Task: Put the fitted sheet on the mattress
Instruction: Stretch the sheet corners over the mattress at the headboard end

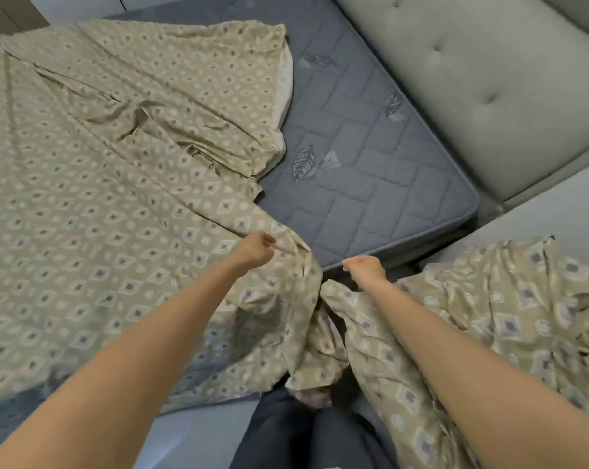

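A beige fitted sheet with a diamond print lies rumpled over the left part of a grey-blue quilted mattress. The mattress's right side and near right corner are bare. My left hand pinches a fold of the sheet near its right edge. My right hand is closed at the mattress's near edge, over the sheet where it bunches and trails off to the right; whether it grips the cloth is hard to tell.
A grey tufted headboard or sofa panel runs along the mattress's right side. My dark-trousered legs stand at the near edge, on a pale floor.
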Tool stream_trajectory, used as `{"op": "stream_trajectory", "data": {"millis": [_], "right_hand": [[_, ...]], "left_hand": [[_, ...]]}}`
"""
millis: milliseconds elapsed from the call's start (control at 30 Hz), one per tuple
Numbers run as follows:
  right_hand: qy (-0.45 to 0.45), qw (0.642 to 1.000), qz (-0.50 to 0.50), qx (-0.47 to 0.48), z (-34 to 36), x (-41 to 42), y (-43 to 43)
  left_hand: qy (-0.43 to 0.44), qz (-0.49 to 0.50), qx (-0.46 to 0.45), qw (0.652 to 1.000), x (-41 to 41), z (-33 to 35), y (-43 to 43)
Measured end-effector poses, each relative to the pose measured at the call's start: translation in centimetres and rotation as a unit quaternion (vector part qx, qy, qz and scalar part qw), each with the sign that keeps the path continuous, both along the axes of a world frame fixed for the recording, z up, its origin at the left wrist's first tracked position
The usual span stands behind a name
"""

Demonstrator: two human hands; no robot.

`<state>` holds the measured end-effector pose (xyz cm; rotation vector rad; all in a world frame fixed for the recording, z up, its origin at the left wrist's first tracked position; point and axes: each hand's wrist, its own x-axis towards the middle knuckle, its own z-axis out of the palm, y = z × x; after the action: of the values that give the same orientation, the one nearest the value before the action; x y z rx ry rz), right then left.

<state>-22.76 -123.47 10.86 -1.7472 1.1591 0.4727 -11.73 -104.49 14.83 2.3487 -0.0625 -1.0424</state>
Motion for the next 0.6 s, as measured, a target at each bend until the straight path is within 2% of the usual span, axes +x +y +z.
{"op": "stream_trajectory", "data": {"millis": [267, 600], "right_hand": [[-0.025, 0.997, 0.064, -0.019, -4.6, 6.3, 0.8], [0.058, 0.982, 0.177, 0.036, -15.1, 13.3, 2.5]], "left_hand": [[-0.070, -0.076, 0.029, 0.994, 6.5, -4.4, -0.2], [-0.148, -0.177, 0.088, 0.969, 11.8, -14.1, -1.3]]}}
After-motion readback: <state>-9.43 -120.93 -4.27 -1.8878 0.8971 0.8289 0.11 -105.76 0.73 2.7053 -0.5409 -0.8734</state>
